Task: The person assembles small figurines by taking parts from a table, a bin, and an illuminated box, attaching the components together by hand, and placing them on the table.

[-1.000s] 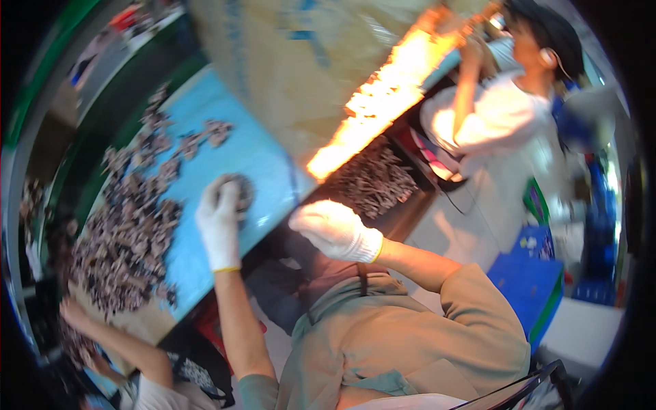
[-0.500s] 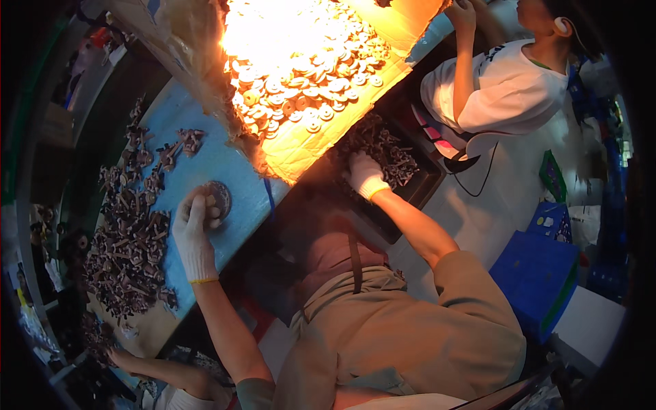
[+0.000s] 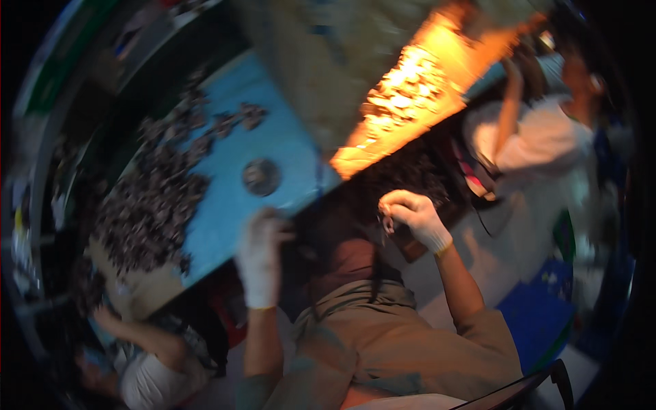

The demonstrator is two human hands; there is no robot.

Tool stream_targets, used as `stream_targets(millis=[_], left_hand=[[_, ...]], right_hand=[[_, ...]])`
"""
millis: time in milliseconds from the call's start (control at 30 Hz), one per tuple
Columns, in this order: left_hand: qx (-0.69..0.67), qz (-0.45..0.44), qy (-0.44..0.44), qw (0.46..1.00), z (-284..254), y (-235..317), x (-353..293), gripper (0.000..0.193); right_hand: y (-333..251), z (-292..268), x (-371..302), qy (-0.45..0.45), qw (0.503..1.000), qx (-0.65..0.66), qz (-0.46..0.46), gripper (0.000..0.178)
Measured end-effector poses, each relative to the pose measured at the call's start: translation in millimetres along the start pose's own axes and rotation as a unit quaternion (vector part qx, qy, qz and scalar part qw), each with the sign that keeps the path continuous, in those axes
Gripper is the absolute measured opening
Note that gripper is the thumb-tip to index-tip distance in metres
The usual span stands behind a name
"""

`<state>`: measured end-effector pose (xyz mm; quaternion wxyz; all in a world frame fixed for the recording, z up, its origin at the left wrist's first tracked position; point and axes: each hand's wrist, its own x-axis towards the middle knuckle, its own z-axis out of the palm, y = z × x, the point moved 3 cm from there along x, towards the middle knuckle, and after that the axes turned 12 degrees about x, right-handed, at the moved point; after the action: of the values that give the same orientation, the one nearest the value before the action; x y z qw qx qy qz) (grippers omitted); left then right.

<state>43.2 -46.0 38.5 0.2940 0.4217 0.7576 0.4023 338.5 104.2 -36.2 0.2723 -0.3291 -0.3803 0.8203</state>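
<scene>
My right hand point(image 3: 415, 220), in a white glove, is raised over the near part of the dark tray of small parts point(image 3: 417, 171). Its thumb and fingers pinch a small brownish part point(image 3: 388, 224) that dangles from the fingertips; its exact kind is blurred. My left hand point(image 3: 263, 256), also gloved, hangs at the edge of the blue tabletop point(image 3: 236, 205), smeared by motion, so its fingers are unclear. A round grey disc point(image 3: 262, 177) lies on the blue surface beyond it, apart from the hand.
A large heap of small brown parts point(image 3: 150, 212) covers the table's left side. Brightly lit discs point(image 3: 413, 85) fill an open cardboard box point(image 3: 369, 157) at the far side. One person point(image 3: 533, 137) sits at far right, another point(image 3: 160, 355) at near left. A blue bin point(image 3: 536, 318) stands at right.
My left hand has come off the round disc and drawn back toward me. My right hand has risen out of the tray with a small part. The whole view has shifted.
</scene>
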Motion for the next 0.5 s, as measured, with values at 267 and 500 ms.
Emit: stream_targets(millis=[267, 500], left_hand=[[-0.559, -0.161, -0.048, 0.812, 59, -43, -28, 0.064], [-0.470, -0.195, -0.037, 0.860, -5, -20, -4, 0.061]], right_hand=[[-12, 177, 36, -0.105, 0.742, -0.567, -0.342, 0.026], [-19, 239, 49, -0.217, 0.674, -0.697, -0.113, 0.062]])
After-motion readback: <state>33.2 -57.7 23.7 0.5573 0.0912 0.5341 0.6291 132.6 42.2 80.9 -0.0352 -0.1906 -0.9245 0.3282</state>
